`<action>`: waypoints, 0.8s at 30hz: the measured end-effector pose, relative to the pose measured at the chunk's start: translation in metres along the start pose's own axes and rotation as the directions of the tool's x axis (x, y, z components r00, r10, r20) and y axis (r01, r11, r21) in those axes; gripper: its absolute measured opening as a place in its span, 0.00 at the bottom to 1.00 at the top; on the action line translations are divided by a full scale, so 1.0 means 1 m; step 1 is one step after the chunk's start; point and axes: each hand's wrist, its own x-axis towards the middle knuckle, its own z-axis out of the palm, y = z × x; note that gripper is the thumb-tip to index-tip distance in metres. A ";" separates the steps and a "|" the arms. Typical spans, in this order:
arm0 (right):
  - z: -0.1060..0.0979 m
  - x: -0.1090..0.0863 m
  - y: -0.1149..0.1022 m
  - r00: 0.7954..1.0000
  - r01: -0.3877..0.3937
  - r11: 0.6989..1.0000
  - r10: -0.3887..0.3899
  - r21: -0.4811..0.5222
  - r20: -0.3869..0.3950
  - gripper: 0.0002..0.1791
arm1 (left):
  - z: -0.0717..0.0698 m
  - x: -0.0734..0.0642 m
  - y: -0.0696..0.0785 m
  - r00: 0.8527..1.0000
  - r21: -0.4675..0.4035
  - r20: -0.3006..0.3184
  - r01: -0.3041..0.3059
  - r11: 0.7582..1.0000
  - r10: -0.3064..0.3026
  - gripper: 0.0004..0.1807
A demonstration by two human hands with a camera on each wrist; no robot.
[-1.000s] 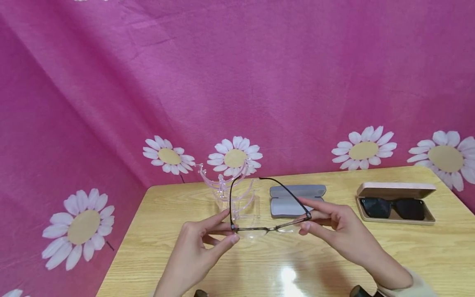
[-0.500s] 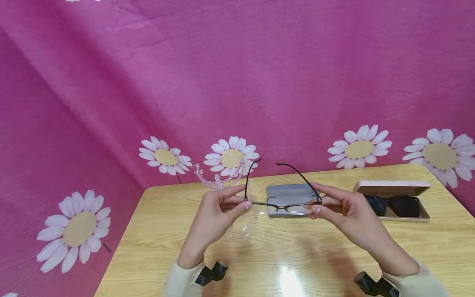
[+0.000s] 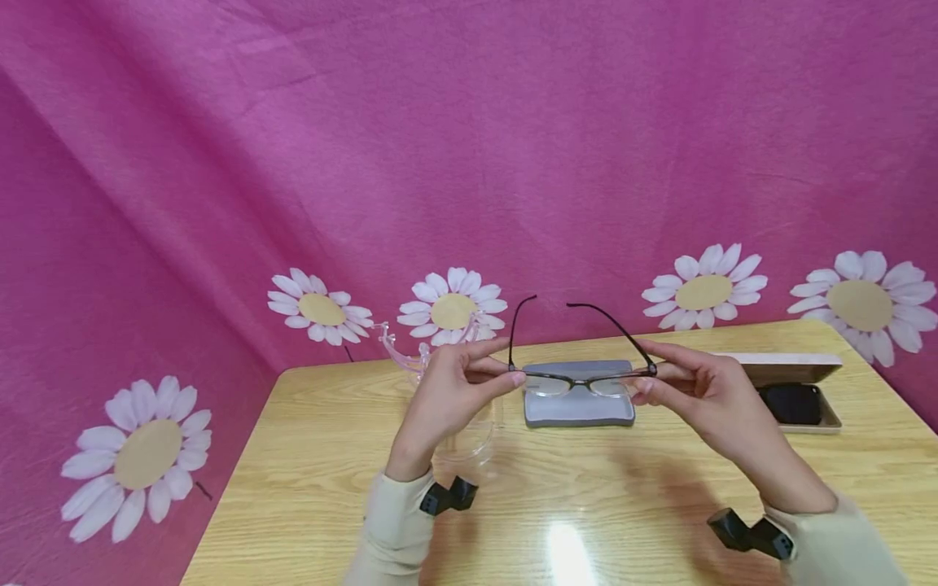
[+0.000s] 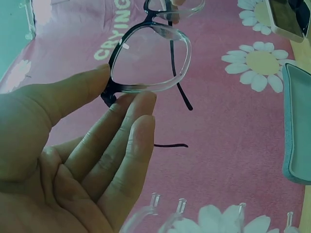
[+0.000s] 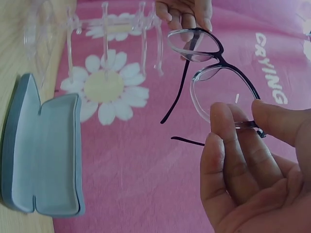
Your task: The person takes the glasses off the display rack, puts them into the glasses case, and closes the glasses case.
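A pair of eyeglasses (image 3: 580, 382) with a black upper rim and clear lower rims is held up in the air, temples unfolded and pointing away. My left hand (image 3: 458, 391) pinches its left corner near the hinge between thumb and fingers. At the opposite hinge, the thumb and fingers of my right hand (image 3: 714, 407) pinch the frame. Behind the lenses in the head view, a grey glasses case (image 3: 579, 417) lies open on the table; its pale inside shows bare in the right wrist view. The clear pinkish display stand (image 5: 112, 22) is partly hidden behind my left hand in the head view.
A second open case (image 3: 831, 419) holds dark sunglasses (image 3: 795, 404) at the right, partly covered by my right hand. The wooden table (image 3: 308, 488) ends at a pink daisy-print cloth (image 3: 557, 163) behind it. Small black cameras sit on both wrists.
Both hands have lifted the eyeglasses up and to the right, from beside the clear stand to in front of the grey case. The grip stays the same.
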 end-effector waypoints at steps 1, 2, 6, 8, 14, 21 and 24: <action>-0.001 0.000 0.000 1.000 -0.008 1.000 0.008 -0.009 -0.006 0.29 | 0.001 0.002 -0.001 1.000 -0.003 0.001 -0.003 1.000 0.003 0.24; -0.002 0.001 0.001 1.000 -0.018 1.000 0.017 -0.015 -0.011 0.29 | 0.003 0.004 -0.002 1.000 -0.009 0.005 -0.003 1.000 0.003 0.26; -0.004 0.002 0.001 0.999 -0.039 0.998 0.038 -0.043 -0.027 0.28 | 0.006 0.006 -0.007 1.000 -0.029 0.017 -0.003 1.000 0.004 0.29; -0.005 0.002 0.001 0.998 -0.052 0.996 0.050 -0.068 -0.032 0.28 | 0.008 0.007 -0.010 1.000 -0.051 0.021 -0.003 0.999 0.004 0.29; -0.007 0.003 0.004 0.998 -0.063 0.994 0.061 -0.089 -0.031 0.25 | 0.014 0.007 -0.021 0.999 -0.102 0.034 -0.007 0.995 0.011 0.30; -0.006 0.003 0.011 0.998 -0.058 0.995 0.056 -0.081 -0.022 0.20 | 0.016 0.007 -0.023 1.000 -0.158 0.018 -0.002 0.987 0.005 0.28; -0.007 0.003 0.012 0.998 -0.055 0.996 0.054 -0.077 -0.019 0.19 | 0.016 0.008 -0.022 1.000 -0.161 0.004 -0.001 0.987 0.001 0.27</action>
